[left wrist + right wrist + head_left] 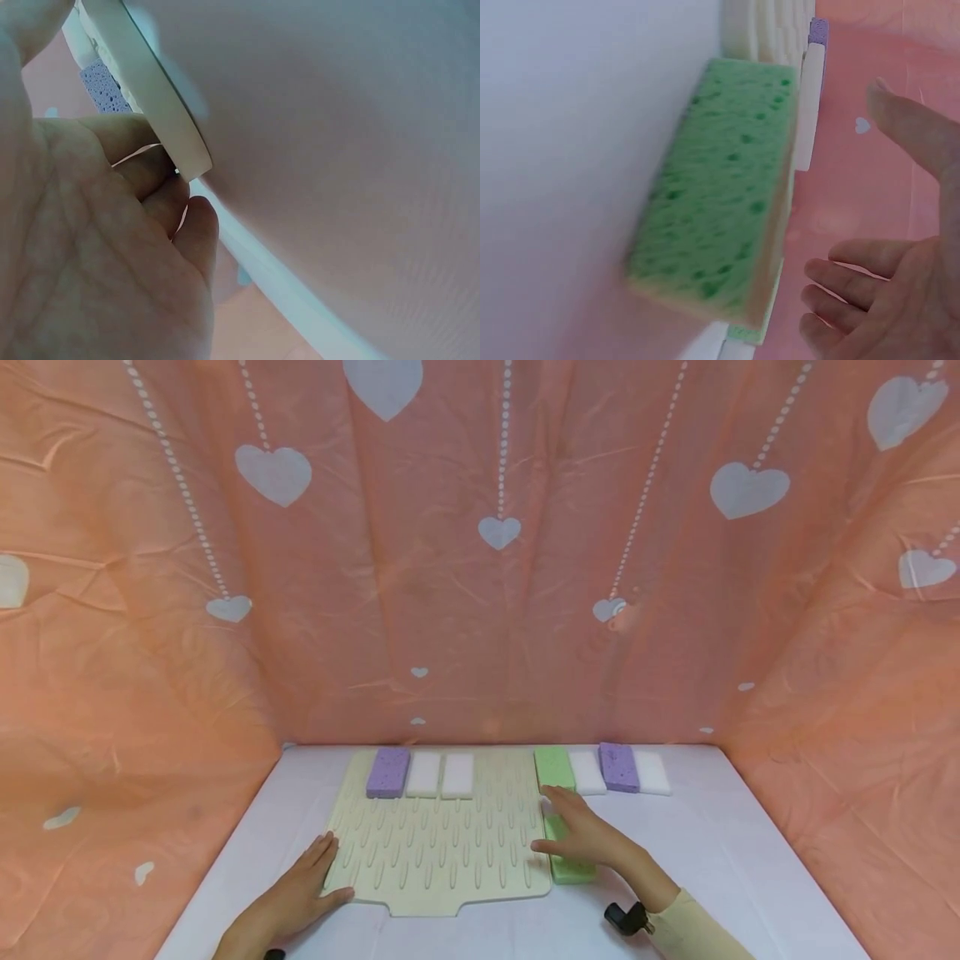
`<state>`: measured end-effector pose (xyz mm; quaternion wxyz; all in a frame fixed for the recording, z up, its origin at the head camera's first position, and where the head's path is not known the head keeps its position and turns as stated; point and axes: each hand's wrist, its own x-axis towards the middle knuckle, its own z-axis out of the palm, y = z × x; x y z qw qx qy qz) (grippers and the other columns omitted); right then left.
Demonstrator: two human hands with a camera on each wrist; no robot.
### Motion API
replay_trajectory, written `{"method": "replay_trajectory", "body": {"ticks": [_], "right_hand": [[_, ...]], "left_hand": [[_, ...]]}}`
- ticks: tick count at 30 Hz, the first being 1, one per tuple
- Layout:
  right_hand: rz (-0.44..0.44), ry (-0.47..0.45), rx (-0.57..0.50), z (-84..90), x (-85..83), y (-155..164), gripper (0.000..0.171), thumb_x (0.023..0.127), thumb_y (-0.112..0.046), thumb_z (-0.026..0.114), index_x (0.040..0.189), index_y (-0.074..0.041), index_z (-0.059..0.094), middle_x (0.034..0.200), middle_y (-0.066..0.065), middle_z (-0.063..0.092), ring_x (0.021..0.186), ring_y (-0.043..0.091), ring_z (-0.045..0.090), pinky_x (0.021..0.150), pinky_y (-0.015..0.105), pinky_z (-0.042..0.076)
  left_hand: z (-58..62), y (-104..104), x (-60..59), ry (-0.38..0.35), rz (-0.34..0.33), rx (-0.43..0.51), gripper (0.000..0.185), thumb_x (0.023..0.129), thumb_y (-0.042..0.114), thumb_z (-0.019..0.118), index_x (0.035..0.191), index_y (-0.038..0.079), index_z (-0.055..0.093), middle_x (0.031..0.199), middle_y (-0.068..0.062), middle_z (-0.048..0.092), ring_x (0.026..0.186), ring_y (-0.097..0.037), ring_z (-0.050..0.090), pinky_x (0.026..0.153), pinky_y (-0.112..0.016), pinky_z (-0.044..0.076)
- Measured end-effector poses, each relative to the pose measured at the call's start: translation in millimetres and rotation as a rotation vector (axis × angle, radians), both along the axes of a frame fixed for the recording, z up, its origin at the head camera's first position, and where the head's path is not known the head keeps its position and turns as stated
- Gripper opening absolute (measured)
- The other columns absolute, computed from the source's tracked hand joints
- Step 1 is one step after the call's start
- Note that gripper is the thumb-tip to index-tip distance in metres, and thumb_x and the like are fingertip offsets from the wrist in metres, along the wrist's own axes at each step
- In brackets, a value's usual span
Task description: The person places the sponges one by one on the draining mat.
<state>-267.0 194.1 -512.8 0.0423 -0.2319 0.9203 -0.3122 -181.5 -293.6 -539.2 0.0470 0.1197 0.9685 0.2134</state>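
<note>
A cream ribbed mat [442, 847] lies flat on the white table. My left hand [303, 881] rests flat on the table with straight fingers against the mat's front left corner; in the left wrist view its fingers [161, 176] touch the mat's rim [154, 105]. My right hand [577, 831] is spread, fingers straight, over a green sponge [573, 868] that lies beside the mat's right edge. The right wrist view shows this green sponge [720, 187] apart from the relaxed fingers [847, 281], with nothing held.
On the mat's far end sit a purple sponge [387, 772] and two white sponges [441, 775]. Right of the mat lie a green sponge [554, 767], a white one [587, 772], a purple one [618, 767] and another white one [651, 772]. Orange heart-print cloth walls three sides.
</note>
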Motion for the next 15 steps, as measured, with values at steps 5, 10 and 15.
{"method": "replay_trajectory", "body": {"ticks": [5,10,15], "right_hand": [[0.014,0.049,-0.03,-5.0,9.4,11.9,0.104,0.086,-0.042,0.091,0.159,0.011,0.04,0.164,0.033,0.039,0.153,0.054,0.032,0.123,0.069,0.03],[0.014,0.102,-0.018,-11.9,17.6,25.4,0.105,0.083,-0.04,0.093,0.155,0.016,0.04,0.159,0.038,0.041,0.148,0.06,0.035,0.118,0.073,0.033],[-0.008,0.04,-0.03,-15.3,24.5,37.4,0.109,0.083,-0.042,0.093,0.157,0.016,0.037,0.162,0.038,0.038,0.152,0.059,0.031,0.121,0.071,0.029]], "left_hand": [[3.1,0.9,-0.5,-0.012,0.009,0.014,0.102,0.095,0.052,0.078,0.157,-0.017,0.036,0.167,-0.037,0.029,0.157,-0.057,0.022,0.122,-0.069,0.03],[2.0,0.1,-0.2,-0.009,0.006,0.038,0.103,0.094,0.052,0.078,0.157,-0.018,0.036,0.167,-0.038,0.028,0.156,-0.058,0.022,0.122,-0.071,0.029],[-0.3,-0.7,3.0,0.032,-0.015,0.052,0.099,0.095,0.048,0.079,0.154,-0.02,0.038,0.164,-0.04,0.031,0.153,-0.06,0.026,0.123,-0.066,0.03]]}}
